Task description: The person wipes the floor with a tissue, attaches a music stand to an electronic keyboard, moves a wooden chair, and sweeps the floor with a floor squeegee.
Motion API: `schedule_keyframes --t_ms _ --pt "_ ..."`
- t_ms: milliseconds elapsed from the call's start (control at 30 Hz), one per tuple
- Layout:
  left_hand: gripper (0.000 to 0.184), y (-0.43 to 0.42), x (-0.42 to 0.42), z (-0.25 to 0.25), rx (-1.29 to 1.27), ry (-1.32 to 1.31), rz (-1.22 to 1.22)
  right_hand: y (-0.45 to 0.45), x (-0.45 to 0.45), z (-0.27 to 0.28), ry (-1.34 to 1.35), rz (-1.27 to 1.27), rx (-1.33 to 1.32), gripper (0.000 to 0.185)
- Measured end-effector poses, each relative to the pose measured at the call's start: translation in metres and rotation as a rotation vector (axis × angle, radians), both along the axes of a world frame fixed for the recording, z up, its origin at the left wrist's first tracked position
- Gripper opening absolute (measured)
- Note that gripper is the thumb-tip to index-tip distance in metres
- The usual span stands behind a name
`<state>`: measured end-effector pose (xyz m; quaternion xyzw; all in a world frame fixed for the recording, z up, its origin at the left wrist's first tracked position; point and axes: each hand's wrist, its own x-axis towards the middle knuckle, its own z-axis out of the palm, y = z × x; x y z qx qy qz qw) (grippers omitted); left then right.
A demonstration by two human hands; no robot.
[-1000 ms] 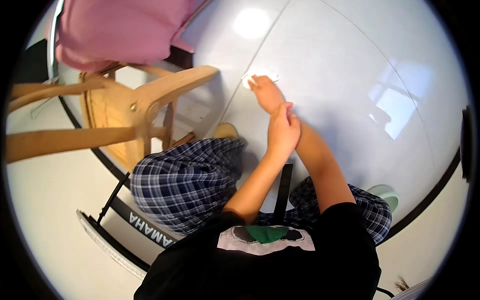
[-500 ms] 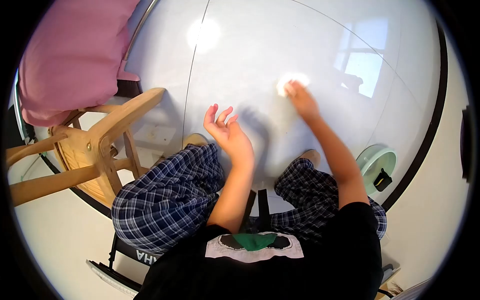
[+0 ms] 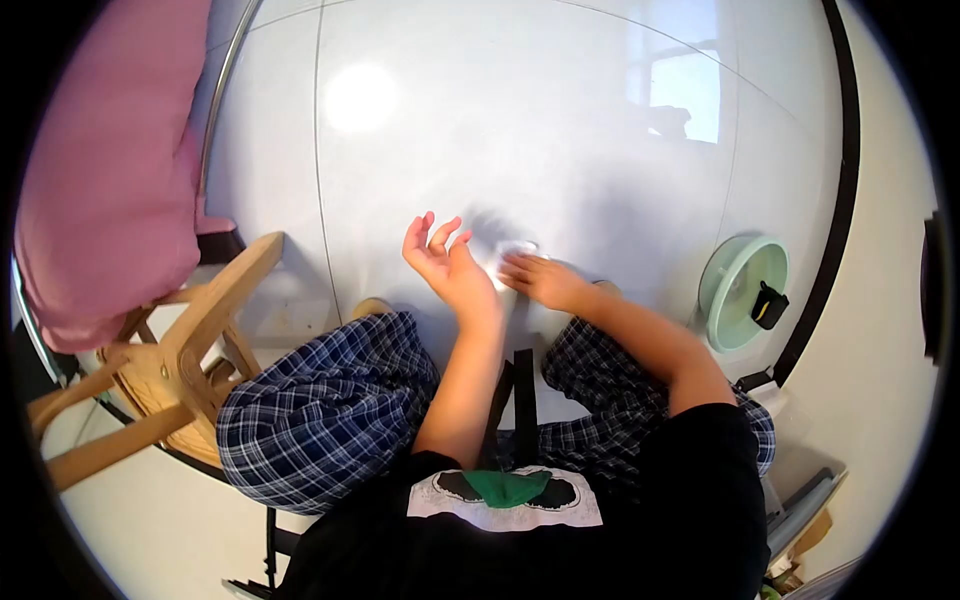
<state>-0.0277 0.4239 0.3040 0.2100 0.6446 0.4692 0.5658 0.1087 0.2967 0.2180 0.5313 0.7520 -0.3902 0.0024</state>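
Home, by the look of it; clock read from mid-view. Glossy pale tiled floor (image 3: 480,120), thin joints, window reflection (image 3: 685,95) between 1 and 2. Plain wall (image 3: 895,220) at 3, dark skirting (image 3: 849,150) along its foot. Wooden armchair (image 3: 190,350) near 9, bulky pink fabric (image 3: 110,170) at 10, broom (image 3: 220,246) between. Green plastic basin (image 3: 730,300) at 3. Wearer's loose plaid trousers (image 3: 310,420) at 7–8: house clothes, seemingly.

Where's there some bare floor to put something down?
The biggest bare patch of floor lies beyond the left hand, between the broom and the black edging. A smaller one lies between the right hand and the basin. It's crowded around the chair, and where both hands and the wipe look close together.
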Motion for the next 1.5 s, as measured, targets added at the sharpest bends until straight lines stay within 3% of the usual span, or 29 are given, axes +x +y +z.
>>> schedule_keyframes --t_ms 67,133,167,233,300,400,467,533,567,600,633,700,767,867,933,967,1000,1067,1100,1167,1233,1300,1367,1433,1500 --pt "0.043 -0.005 -0.002 -0.001 0.004 -0.016 -0.017 -0.025 0.045 -0.012 -0.038 0.335 0.200 0.035" --pt "0.043 -0.011 0.000 -0.001 0.009 -0.035 -0.048 -0.026 0.098 0.002 0.022 0.035 0.055 0.034" --pt "0.043 -0.013 -0.001 -0.001 0.014 -0.043 -0.063 -0.024 0.114 0.018 0.000 -0.487 -0.259 0.036" --pt "0.042 -0.012 0.005 0.011 0.014 -0.076 -0.083 -0.023 0.160 0.037 -0.122 -1.007 0.084 0.037" --pt "0.042 -0.014 0.006 0.013 0.013 -0.090 -0.096 -0.038 0.214 0.019 -0.711 -0.898 0.512 0.035" --pt "0.042 -0.021 0.009 0.012 0.045 -0.135 -0.140 -0.040 0.229 -0.018 -0.670 -1.120 0.695 0.033" --pt "0.042 -0.024 0.014 0.018 0.050 -0.105 -0.169 0.007 0.192 -0.009 -0.477 -1.219 0.790 0.033" --pt "0.042 -0.026 0.016 0.020 0.062 -0.111 -0.175 0.046 0.152 -0.028 -0.333 -1.042 0.914 0.032" --pt "0.042 -0.025 0.017 0.017 0.067 -0.113 -0.169 0.075 0.112 -0.030 -0.181 -1.186 0.728 0.031" --pt "0.042 -0.023 0.017 0.019 0.074 -0.109 -0.170 0.093 0.076 -0.036 -0.159 -1.146 0.583 0.032" --pt "0.042 -0.021 0.017 0.023 0.080 -0.102 -0.142 0.111 0.033 -0.022 0.186 -1.233 0.415 0.034" --pt "0.042 -0.015 0.016 0.029 0.094 -0.097 -0.110 0.113 -0.035 -0.015 0.378 -1.051 0.152 0.036" --pt "0.041 -0.008 0.014 0.032 0.109 -0.078 -0.028 0.089 -0.073 -0.041 0.196 -0.374 0.253 0.036" --pt "0.039 -0.004 0.009 0.023 0.104 -0.064 0.013 0.090 -0.046 -0.019 0.156 -0.241 0.125 0.038" --pt "0.039 -0.003 0.011 0.020 0.094 -0.041 0.012 0.101 0.012 -0.024 -0.119 -0.473 0.420 0.037" --pt "0.038 -0.003 0.011 0.018 0.082 -0.023 0.008 0.115 0.053 -0.040 0.094 -0.947 0.216 0.037" --pt "0.038 -0.002 0.011 0.015 0.081 -0.023 0.006 0.118 0.104 -0.051 -0.359 -0.781 0.536 0.037" --pt "0.038 -0.001 0.011 0.011 0.072 0.001 0.004 0.129 0.193 -0.056 -0.537 -0.778 0.743 0.050" --pt "0.039 0.000 0.014 0.009 0.066 0.001 0.005 0.138 0.222 -0.047 -0.623 -0.805 0.664 0.058" --pt "0.039 -0.001 0.018 0.004 0.060 0.002 -0.011 0.157 0.258 -0.064 -0.580 -0.859 0.631 0.057" --pt "0.040 -0.004 0.022 0.000 0.056 0.002 -0.025 0.190 0.256 -0.072 -0.656 -1.126 0.549 0.055" --pt "0.042 -0.006 0.020 -0.007 0.065 0.012 -0.053 0.222 0.248 -0.085 -0.701 -1.118 0.572 0.053" --pt "0.042 -0.005 0.020 -0.016 0.068 0.028 -0.041 0.257 0.233 -0.088 -0.609 -0.872 0.670 0.051" --pt "0.041 -0.005 0.017 -0.019 0.049 0.018 -0.070 0.288 0.200 -0.096 -0.565 -0.795 0.719 0.047" --pt "0.041 -0.003 0.016 -0.018 0.040 0.020 -0.062 0.296 0.141 -0.078 -0.401 -0.724 0.597 0.043"
